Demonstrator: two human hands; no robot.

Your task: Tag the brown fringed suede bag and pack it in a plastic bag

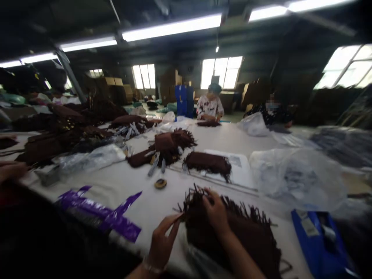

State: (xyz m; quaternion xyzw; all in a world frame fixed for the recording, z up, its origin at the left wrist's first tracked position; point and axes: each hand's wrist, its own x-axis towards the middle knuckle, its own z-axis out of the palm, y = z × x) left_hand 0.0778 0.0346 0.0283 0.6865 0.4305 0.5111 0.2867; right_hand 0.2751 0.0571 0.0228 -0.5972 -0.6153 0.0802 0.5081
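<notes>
1. the right hand point(214, 211) lies palm-down on a dark brown fringed fabric piece point(244, 236), fingers curled and pressing into its upper edge near the tassels.
2. the left hand point(163, 242) is half-closed, thumb and fingers pinching the left edge of the same fringed piece; a thin bracelet point(152, 267) sits at its wrist.
3. the fringed piece rests on the near edge of a long white worktable point(139, 201), straight in front of the person, its fringe spreading up and to the right.
4. no writing can be read anywhere; the view is blurred, and the label on the blue tape dispenser point(318, 238), lying at the right just beside the piece, is too smeared to make out.
5. left of the hands lie strips of shiny purple tape or ribbon point(100, 215), apart from the fabric.
6. just beyond the hands sit a small round brown roll point(160, 183), a second fringed brown piece point(208, 162) and a heap of brown fringed pieces point(168, 147) with pale tags.
7. crumpled clear plastic bags point(293, 174) rise to the right and more clear plastic point(90, 159) lies to the left.
8. at the far left edge another person's hand point(11, 170) rests near dark brown stacks point(52, 143).
9. at the table's far end a person in a patterned top point(209, 106) and a second person in dark clothes point(273, 110) sit, with cardboard boxes point(116, 87) and windows behind.
</notes>
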